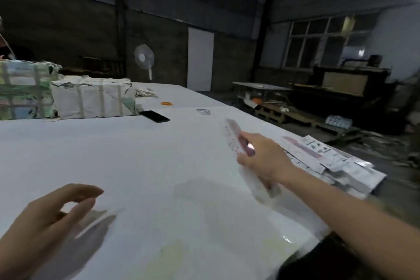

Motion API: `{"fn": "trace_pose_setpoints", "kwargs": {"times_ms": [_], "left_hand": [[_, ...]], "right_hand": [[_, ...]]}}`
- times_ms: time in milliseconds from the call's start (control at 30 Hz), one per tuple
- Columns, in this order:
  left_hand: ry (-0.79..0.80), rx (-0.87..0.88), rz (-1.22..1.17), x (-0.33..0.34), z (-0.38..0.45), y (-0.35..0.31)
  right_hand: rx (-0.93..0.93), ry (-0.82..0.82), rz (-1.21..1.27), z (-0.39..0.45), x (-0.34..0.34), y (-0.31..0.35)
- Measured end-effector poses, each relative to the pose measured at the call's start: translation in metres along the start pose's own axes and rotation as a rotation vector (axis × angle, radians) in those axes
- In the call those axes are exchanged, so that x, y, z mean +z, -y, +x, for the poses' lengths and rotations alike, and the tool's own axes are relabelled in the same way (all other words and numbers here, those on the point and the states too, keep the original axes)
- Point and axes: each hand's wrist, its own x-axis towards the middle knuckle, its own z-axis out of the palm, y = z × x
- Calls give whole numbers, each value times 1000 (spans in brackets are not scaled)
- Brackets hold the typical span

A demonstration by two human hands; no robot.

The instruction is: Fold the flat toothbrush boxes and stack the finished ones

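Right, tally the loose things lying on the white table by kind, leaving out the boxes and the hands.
Wrapped bundles: 2
Phone, black: 1
Tape rolls: 2, one orange, one pale
Total: 5

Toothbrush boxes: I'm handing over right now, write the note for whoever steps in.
Right hand: grips one toothbrush box above the white table, beside the pile of flat boxes at the right edge.
Left hand: open, fingers relaxed, holding nothing, low over the near left of the table.
Done: no stack of finished boxes is in view; motion blur hides whether the held box is folded yet.
Left: fold the held box, set it down to start a stack, then work through the pile.
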Motion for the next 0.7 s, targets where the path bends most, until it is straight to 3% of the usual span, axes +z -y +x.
{"fn": "trace_pose_setpoints", "kwargs": {"times_ms": [100, 167, 233, 333, 400, 467, 700], "left_hand": [[68, 18, 45, 6, 4, 19], [58, -58, -65, 16, 5, 29], [23, -186, -165, 41, 6, 51], [-1, -232, -105, 66, 6, 82], [-82, -153, 23, 46, 7, 76], [-26, 30, 107, 19, 6, 50], [82, 55, 33, -17, 4, -43]], "right_hand": [[157, 104, -317, 11, -29, -74], [217, 126, -461, 15, -33, -117], [247, 74, -541, 14, -29, -148], [258, -29, -611, 15, -21, -167], [214, -43, -662, 20, -15, -160], [150, -58, -606, 25, -4, -139], [-200, -11, -81, 29, 49, 23]]}}
